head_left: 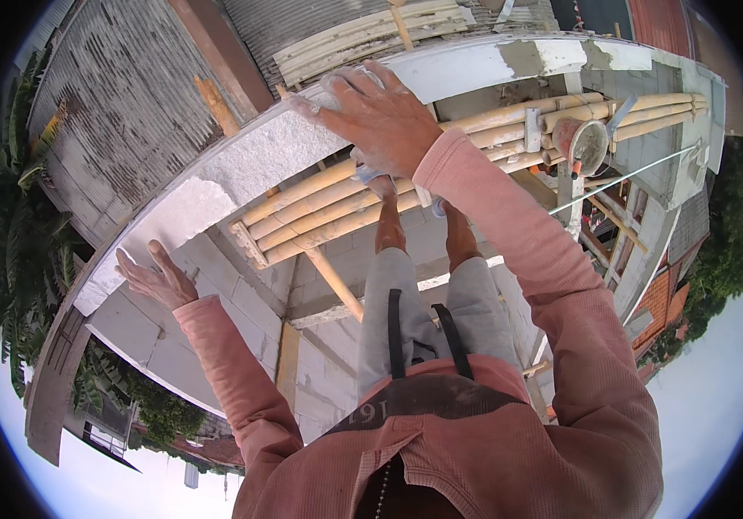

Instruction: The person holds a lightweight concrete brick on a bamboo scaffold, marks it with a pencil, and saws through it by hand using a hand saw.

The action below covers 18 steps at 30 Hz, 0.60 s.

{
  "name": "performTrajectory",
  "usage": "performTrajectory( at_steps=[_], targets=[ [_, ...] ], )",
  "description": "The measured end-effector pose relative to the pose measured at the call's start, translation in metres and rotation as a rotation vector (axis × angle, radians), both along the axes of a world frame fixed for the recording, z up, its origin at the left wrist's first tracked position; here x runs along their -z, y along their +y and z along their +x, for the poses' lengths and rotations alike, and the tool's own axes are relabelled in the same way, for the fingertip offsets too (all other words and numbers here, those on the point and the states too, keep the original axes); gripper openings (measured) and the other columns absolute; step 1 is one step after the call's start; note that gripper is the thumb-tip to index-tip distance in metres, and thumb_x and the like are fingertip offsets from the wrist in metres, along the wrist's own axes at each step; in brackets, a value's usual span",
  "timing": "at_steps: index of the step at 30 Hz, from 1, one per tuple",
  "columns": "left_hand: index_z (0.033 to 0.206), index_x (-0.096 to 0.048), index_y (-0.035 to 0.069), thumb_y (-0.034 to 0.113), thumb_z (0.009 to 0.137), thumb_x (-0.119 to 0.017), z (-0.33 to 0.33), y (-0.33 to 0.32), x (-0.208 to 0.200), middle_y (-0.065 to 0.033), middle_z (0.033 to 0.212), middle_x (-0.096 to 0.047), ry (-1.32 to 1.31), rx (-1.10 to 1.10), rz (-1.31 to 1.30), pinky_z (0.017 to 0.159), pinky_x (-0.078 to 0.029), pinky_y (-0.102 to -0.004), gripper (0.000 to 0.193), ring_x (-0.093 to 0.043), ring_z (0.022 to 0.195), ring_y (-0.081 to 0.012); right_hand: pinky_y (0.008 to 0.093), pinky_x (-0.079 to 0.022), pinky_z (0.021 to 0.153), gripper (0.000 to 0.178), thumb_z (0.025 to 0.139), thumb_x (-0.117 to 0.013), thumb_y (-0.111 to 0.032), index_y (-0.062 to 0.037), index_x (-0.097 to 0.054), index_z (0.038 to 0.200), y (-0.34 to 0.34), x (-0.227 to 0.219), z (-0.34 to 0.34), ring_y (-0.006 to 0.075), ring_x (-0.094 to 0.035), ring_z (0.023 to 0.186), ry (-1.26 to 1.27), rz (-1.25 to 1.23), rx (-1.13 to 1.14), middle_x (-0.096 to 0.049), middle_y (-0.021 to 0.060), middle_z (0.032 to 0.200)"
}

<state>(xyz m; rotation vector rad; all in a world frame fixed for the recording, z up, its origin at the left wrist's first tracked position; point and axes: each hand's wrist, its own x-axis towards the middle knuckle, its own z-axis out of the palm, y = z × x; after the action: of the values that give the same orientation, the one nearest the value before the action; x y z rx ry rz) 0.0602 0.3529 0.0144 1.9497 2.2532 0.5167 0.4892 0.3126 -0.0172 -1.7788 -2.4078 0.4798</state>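
A course of white lightweight blocks runs in a bent line along the top of the wall. My left hand [157, 275] lies against the side of the white block [168, 212] at the left end, its fingers apart. My right hand [380, 117], coated with pale dust, rests farther right over the wall's edge with its fingers spread. Between the two hands is a block with a rough, pitted face [259, 147]. Part of the wall under my right hand is hidden. Neither hand visibly grips anything.
I stand on a platform of lashed bamboo poles [337, 212], high above the space below. A bucket with grey mortar [588, 147] sits at the right, near a thin greenish rod [622, 180]. Corrugated roofing [120, 104] lies beyond the wall; a wooden post [218, 104] rises beside it.
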Motion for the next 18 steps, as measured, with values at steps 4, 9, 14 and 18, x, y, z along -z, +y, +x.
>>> performTrajectory(
  at_steps=[4, 9, 14, 18],
  targets=[
    [0.161, -0.026, 0.0, 0.086, 0.085, -0.053, -0.046, 0.032, 0.012, -0.0287, 0.161, -0.028, 0.138, 0.551, -0.028, 0.124, -0.022, -0.0541, 0.118, -0.025, 0.151, -0.0421, 0.0547, -0.038, 0.115, 0.051, 0.097, -0.057, -0.008, -0.0172, -0.054, 0.147, 0.008, -0.004, -0.002, 0.0311, -0.056, 0.127, 0.076, 0.006, 0.042, -0.063, 0.0098, 0.13],
    [0.162, -0.023, 0.002, 0.089, 0.077, -0.059, -0.098, 0.054, 0.016, -0.0249, 0.164, -0.027, 0.218, 0.682, -0.107, 0.124, -0.026, -0.0534, 0.127, -0.028, 0.152, -0.0392, 0.0535, -0.039, 0.113, 0.056, 0.093, -0.062, -0.006, -0.0176, -0.054, 0.148, 0.003, -0.003, 0.0, 0.0315, -0.057, 0.124, 0.089, 0.035, 0.016, -0.063, 0.0092, 0.13],
    [0.161, -0.03, 0.009, 0.057, 0.08, -0.078, -0.165, 0.066, 0.051, -0.0137, 0.163, -0.037, -0.421, 0.301, -0.425, 0.126, -0.019, -0.0517, 0.105, -0.031, 0.153, -0.0329, 0.0539, -0.039, 0.114, 0.066, 0.088, -0.069, -0.008, -0.0183, -0.051, 0.151, 0.008, -0.015, -0.002, 0.0343, -0.055, 0.127, 0.126, -0.047, 0.011, -0.062, 0.0125, 0.128],
    [0.153, -0.04, 0.013, 0.037, 0.092, -0.071, -0.143, 0.067, 0.065, -0.007, 0.161, -0.044, 0.016, 0.505, -0.364, 0.125, -0.013, -0.0529, 0.072, -0.03, 0.154, -0.0302, 0.0514, -0.037, 0.119, 0.09, 0.079, -0.082, -0.021, -0.0147, -0.039, 0.158, 0.002, -0.018, 0.014, 0.0374, -0.043, 0.14, 0.274, -0.139, 0.065, -0.047, 0.0184, 0.148]
  ],
)
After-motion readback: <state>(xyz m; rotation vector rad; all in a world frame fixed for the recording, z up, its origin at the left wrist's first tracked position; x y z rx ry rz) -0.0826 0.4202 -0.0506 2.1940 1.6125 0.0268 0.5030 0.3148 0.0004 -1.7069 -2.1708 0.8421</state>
